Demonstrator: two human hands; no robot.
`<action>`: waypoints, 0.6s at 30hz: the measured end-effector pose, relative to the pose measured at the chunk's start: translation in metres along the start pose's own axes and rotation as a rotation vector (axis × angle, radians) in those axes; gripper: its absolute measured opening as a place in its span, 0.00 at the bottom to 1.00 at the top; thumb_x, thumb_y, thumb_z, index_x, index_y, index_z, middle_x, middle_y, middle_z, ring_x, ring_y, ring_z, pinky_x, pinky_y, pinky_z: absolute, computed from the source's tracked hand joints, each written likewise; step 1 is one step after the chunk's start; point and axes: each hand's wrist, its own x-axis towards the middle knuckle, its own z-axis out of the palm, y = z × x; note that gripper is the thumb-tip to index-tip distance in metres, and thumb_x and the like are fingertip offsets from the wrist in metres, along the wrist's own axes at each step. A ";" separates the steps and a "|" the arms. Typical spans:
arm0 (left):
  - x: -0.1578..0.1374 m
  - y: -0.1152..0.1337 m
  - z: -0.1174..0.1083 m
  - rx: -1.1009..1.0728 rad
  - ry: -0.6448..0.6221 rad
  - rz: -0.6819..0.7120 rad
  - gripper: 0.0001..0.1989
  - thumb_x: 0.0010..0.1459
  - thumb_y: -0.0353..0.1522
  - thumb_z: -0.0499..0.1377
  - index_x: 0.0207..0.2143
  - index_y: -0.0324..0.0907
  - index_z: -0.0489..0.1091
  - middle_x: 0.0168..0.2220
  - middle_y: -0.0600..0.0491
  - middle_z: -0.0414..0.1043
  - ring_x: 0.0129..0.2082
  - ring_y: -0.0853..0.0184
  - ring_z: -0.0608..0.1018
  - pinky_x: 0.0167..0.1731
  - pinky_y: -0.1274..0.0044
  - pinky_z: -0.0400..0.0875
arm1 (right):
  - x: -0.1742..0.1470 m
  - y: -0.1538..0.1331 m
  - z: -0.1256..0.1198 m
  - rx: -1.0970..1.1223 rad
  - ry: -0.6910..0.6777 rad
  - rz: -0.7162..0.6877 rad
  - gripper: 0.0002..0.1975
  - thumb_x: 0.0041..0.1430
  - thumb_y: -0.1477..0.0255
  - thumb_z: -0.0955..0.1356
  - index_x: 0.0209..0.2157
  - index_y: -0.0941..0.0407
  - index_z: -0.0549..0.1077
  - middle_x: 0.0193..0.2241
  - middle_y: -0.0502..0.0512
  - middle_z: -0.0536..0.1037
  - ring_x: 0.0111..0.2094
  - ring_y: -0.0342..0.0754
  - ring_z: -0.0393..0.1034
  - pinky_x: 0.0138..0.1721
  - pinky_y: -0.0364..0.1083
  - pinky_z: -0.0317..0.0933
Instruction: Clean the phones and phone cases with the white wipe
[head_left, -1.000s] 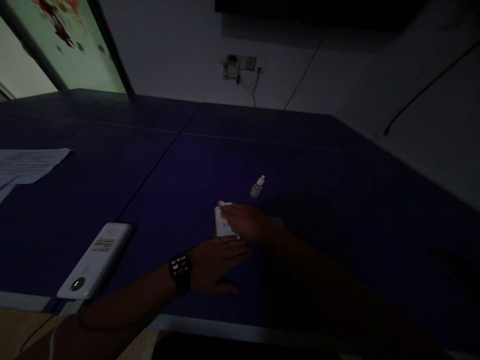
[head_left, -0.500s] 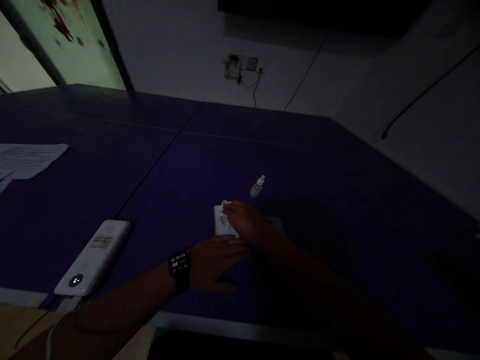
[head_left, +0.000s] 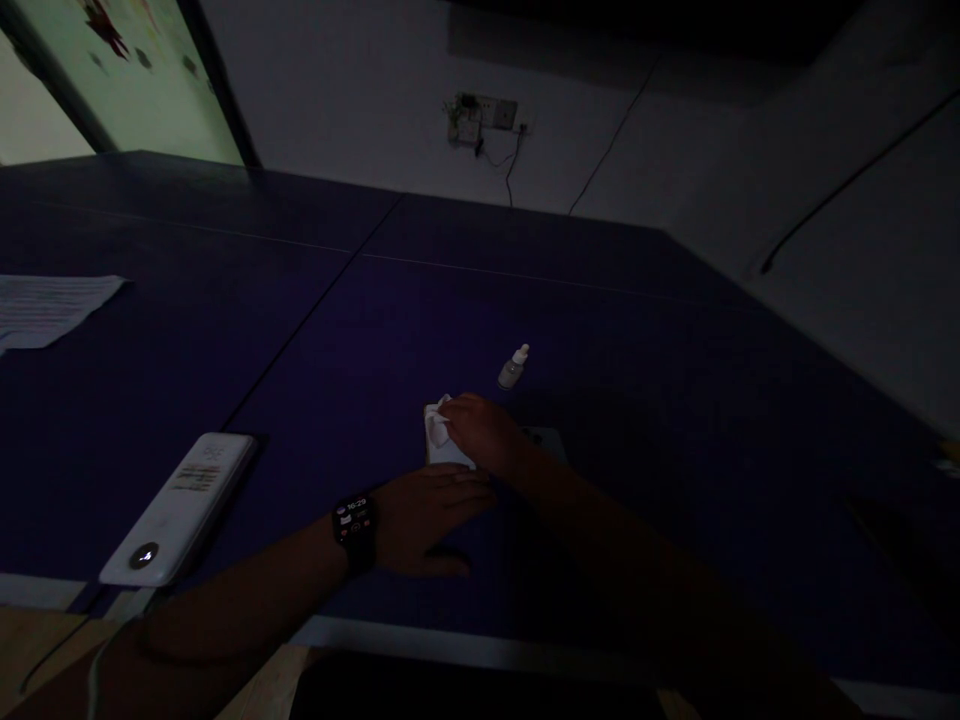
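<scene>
My right hand (head_left: 484, 432) pinches a crumpled white tissue (head_left: 439, 424) against the top of a small, flat white object (head_left: 447, 454) with a brownish left edge. Its exact kind is hard to make out in the dim light. My left hand (head_left: 431, 520), wearing a black smartwatch (head_left: 355, 527), lies with fingers stretched out across the near end of that object. Just beyond my right hand stands a small dropper bottle (head_left: 511, 371) with a white top. A grey flat thing with dark round spots (head_left: 551, 441) shows partly behind my right wrist.
On the left of the dark blue table (head_left: 420, 320) lies a white power bank (head_left: 180, 510) with a cable at its near end. Printed paper (head_left: 52, 308) rests farther back. Wall sockets (head_left: 487, 112) with plugs and cords are above the far edge.
My right hand has shifted slightly over the white object, and the tissue sits differently on its top. My left hand keeps its place. The whole view has moved a little.
</scene>
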 end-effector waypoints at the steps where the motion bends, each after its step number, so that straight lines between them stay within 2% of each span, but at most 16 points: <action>1: 0.000 0.000 0.000 0.006 0.003 0.005 0.36 0.64 0.48 0.58 0.67 0.37 0.56 0.67 0.39 0.63 0.68 0.54 0.63 0.69 0.61 0.54 | -0.003 0.004 -0.001 0.002 -0.008 0.007 0.10 0.66 0.81 0.65 0.42 0.61 0.78 0.44 0.61 0.81 0.46 0.49 0.73 0.53 0.47 0.62; 5: -0.005 -0.001 -0.003 0.026 0.050 0.042 0.25 0.65 0.42 0.58 0.61 0.41 0.64 0.60 0.45 0.72 0.65 0.58 0.69 0.70 0.62 0.49 | -0.012 0.012 -0.007 0.010 -0.037 0.039 0.08 0.65 0.79 0.66 0.40 0.60 0.78 0.44 0.61 0.81 0.46 0.49 0.73 0.52 0.46 0.62; 8: -0.011 -0.003 -0.012 0.047 0.110 0.027 0.15 0.66 0.39 0.58 0.52 0.44 0.71 0.50 0.50 0.79 0.56 0.62 0.76 0.71 0.63 0.46 | -0.018 0.011 -0.012 0.000 -0.060 0.099 0.08 0.66 0.78 0.66 0.39 0.60 0.78 0.41 0.61 0.81 0.44 0.50 0.73 0.50 0.46 0.62; 10: -0.016 -0.007 -0.020 0.059 0.153 -0.021 0.09 0.67 0.37 0.57 0.46 0.46 0.73 0.45 0.53 0.80 0.50 0.65 0.79 0.70 0.62 0.47 | -0.021 0.009 -0.015 -0.010 -0.072 0.152 0.08 0.67 0.77 0.65 0.39 0.61 0.78 0.40 0.62 0.81 0.44 0.51 0.74 0.48 0.46 0.62; 13: -0.023 -0.017 -0.032 0.079 0.205 -0.127 0.04 0.65 0.35 0.59 0.39 0.47 0.73 0.39 0.56 0.79 0.45 0.65 0.79 0.65 0.62 0.54 | -0.026 0.005 -0.018 -0.018 -0.084 0.227 0.09 0.67 0.77 0.65 0.40 0.60 0.78 0.42 0.63 0.81 0.45 0.51 0.74 0.47 0.46 0.62; 15: -0.029 -0.026 -0.038 0.105 0.239 -0.236 0.04 0.62 0.36 0.63 0.38 0.47 0.73 0.39 0.55 0.78 0.45 0.62 0.78 0.60 0.61 0.61 | -0.028 0.002 -0.019 -0.024 -0.092 0.275 0.09 0.67 0.77 0.65 0.40 0.61 0.78 0.42 0.63 0.81 0.45 0.51 0.75 0.47 0.46 0.62; 18: -0.036 -0.040 -0.043 0.182 0.325 -0.497 0.18 0.51 0.42 0.70 0.40 0.44 0.71 0.43 0.48 0.75 0.45 0.55 0.75 0.48 0.62 0.69 | -0.030 -0.001 -0.021 -0.033 -0.103 0.337 0.10 0.68 0.76 0.64 0.39 0.61 0.78 0.41 0.65 0.81 0.42 0.52 0.76 0.44 0.46 0.63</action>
